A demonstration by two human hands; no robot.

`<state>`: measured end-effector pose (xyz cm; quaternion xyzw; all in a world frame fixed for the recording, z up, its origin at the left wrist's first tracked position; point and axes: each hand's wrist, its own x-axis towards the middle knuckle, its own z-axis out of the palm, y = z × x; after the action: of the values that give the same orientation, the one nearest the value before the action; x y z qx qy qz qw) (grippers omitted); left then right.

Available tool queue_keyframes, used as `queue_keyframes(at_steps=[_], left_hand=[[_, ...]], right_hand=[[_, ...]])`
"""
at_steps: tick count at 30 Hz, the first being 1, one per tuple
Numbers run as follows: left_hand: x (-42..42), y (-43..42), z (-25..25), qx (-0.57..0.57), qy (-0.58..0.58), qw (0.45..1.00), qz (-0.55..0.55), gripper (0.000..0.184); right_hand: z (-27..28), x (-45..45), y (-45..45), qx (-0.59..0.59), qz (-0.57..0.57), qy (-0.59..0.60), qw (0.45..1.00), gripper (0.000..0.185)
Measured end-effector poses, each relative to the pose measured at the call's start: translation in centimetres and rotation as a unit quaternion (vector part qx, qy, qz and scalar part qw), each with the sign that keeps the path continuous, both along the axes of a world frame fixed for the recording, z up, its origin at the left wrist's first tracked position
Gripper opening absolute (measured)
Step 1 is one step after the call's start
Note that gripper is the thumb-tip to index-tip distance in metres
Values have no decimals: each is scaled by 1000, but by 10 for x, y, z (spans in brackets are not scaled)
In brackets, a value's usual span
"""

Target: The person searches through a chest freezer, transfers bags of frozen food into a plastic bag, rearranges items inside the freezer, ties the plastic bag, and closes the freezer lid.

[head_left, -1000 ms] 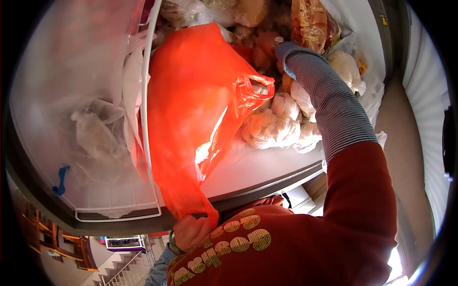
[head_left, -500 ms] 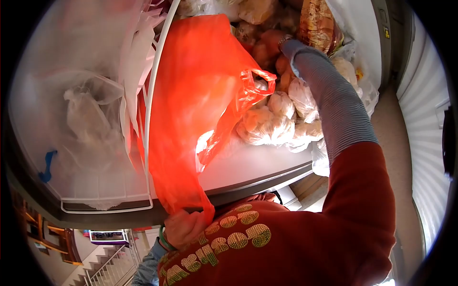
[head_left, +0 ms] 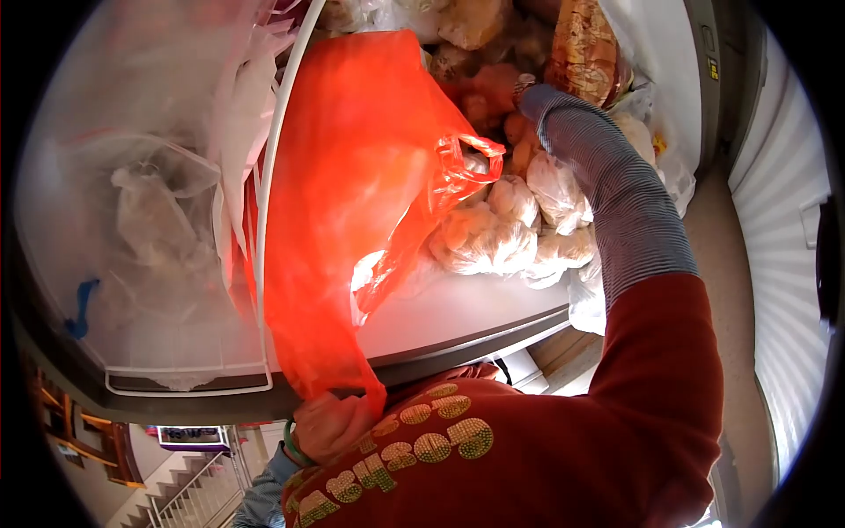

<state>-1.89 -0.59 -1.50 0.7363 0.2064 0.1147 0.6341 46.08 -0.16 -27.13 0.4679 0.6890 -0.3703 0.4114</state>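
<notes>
Red bag (head_left: 343,176): across open freezer (head_left: 475,308), end clamped in the person's left hand (head_left: 327,429), seemingly for steadiness. Right hand (head_left: 495,86): among bagged bundles (head_left: 484,242), grip too obscured to tell.

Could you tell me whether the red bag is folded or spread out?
Spread out: the red bag stretches wide, its lower end in the left hand.

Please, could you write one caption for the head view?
Left hand grips a red bag; right hand reaches among clear bags.
</notes>
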Motion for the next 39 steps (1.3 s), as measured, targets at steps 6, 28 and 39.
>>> queue_keyframes(at_steps=[6,28,39], left_hand=[[-13,-11,-4,27,-22,999,-42,31],[20,8,11,61,81,994,-32,27],[28,7,18,50,144,988,-12,12]], right_hand=[[11,8,-1,41,-119,109,986,52],[54,-7,47,163,-653,252,695,60],[17,-23,61,122,-783,417,445,58]])
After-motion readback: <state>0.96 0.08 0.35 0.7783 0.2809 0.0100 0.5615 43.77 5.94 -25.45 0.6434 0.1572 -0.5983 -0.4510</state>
